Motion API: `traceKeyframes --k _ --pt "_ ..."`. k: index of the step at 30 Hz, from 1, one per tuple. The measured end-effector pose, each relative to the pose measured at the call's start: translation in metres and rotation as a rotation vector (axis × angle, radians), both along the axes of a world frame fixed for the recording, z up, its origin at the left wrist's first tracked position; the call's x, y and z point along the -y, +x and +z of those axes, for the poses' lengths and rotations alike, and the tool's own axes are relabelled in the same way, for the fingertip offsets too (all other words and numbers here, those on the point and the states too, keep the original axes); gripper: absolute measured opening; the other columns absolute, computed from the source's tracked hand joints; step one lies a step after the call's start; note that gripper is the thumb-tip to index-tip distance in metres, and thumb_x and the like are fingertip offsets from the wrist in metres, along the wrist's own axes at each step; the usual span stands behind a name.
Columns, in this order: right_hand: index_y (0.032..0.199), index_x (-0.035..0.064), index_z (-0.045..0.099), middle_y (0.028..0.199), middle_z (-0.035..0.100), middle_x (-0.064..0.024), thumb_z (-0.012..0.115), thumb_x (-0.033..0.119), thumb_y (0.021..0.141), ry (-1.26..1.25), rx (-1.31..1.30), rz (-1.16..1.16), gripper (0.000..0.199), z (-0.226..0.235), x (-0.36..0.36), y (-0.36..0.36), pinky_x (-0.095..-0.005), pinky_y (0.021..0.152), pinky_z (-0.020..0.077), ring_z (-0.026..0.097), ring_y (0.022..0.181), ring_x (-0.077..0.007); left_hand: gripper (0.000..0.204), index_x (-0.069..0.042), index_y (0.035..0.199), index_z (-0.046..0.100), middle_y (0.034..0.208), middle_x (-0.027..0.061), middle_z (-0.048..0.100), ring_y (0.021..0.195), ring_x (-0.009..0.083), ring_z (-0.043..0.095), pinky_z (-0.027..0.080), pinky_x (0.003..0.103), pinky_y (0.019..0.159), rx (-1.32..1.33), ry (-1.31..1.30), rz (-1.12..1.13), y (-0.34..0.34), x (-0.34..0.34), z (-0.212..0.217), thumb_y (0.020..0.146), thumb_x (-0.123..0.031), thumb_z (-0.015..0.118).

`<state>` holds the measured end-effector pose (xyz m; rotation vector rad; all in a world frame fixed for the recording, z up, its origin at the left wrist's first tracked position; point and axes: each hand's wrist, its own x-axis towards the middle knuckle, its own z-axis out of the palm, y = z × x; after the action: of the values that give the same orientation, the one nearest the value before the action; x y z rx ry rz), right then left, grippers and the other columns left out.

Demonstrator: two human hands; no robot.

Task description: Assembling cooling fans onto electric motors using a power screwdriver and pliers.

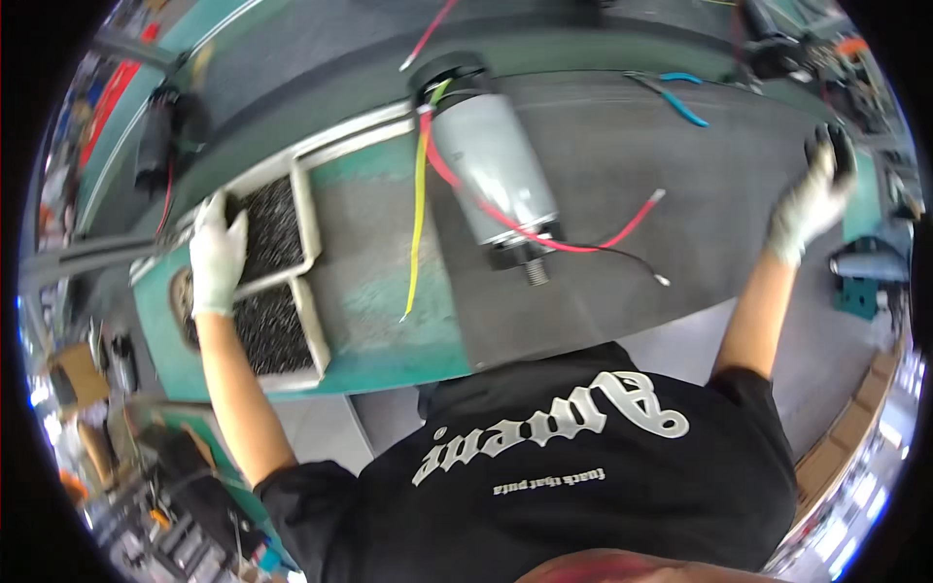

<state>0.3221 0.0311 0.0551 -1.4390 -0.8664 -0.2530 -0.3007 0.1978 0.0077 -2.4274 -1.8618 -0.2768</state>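
My left hand [218, 255], in a white glove, is at the far-left edge of an upper bin [306, 219] filled with small black pieces. Its thumb is spread from the fingers, and nothing shows in it; the fingertips are partly hidden. Out at the right, my gloved right hand [814, 199] is raised with bent fingers around something dark that I cannot make out. Between the hands lies a silver cylindrical motor [494, 160] with a black end cap and a threaded shaft. Red, black and yellow-green leads [420, 209] trail from it.
A second bin [316, 335] of small black pieces adjoins the first. Blue-handled pliers [685, 99] lie on the dark mat [622, 146] at the far right. Another dark motor [155, 141] stands at the far left, beside a metal bar [87, 260]. A cardboard box [80, 374] sits lower left.
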Motion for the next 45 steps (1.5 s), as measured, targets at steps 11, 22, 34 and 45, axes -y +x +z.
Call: traceKeyframes --k 11,22,34,45 --pt "0.112 0.0011 0.063 0.103 0.058 -0.0016 0.064 0.01 0.087 -0.577 0.076 0.487 0.026 0.011 -0.083 0.121 -0.025 0.082 0.0448 0.054 0.091 -0.0088 0.028 0.001 0.105 0.063 0.106 0.0214 0.065 0.103 0.0383 0.061 0.048 0.042 0.092 0.043 0.112 0.072 0.027 -0.007 -0.011 0.084 -0.017 0.061" --pt "0.123 0.0021 0.047 0.103 0.053 -0.0094 0.06 0.007 0.08 0.413 -0.901 1.557 0.046 0.045 0.0 -0.116 -0.0542 0.104 0.0335 0.046 0.122 -0.0363 0.025 0.001 0.106 0.056 0.087 0.0071 0.062 0.073 0.0107 0.056 0.051 0.025 0.067 1.812 -0.315 -0.004 0.159 0.124 0.048 0.083 -0.005 0.063" --pt "0.121 -0.0031 0.048 0.109 0.051 -0.0179 0.057 0.013 0.082 0.268 -0.905 1.536 0.043 0.038 0.007 -0.182 -0.0552 0.103 0.0345 0.047 0.12 -0.0394 0.023 -0.004 0.114 0.061 0.091 0.0091 0.062 0.051 0.004 0.035 0.036 0.022 0.052 2.604 -1.146 -0.37 0.251 0.176 0.012 0.097 -0.02 0.06" --pt "0.118 -0.0078 0.05 0.116 0.049 -0.0258 0.054 0.019 0.085 0.241 -0.879 1.598 0.044 0.026 0.01 -0.159 -0.056 0.102 0.0353 0.049 0.118 -0.0422 0.024 0.001 0.11 0.06 0.081 0.0076 0.061 0.048 0.0045 0.035 0.036 0.023 0.052 2.45 -0.986 -0.202 0.264 0.18 0.016 0.094 -0.018 0.064"
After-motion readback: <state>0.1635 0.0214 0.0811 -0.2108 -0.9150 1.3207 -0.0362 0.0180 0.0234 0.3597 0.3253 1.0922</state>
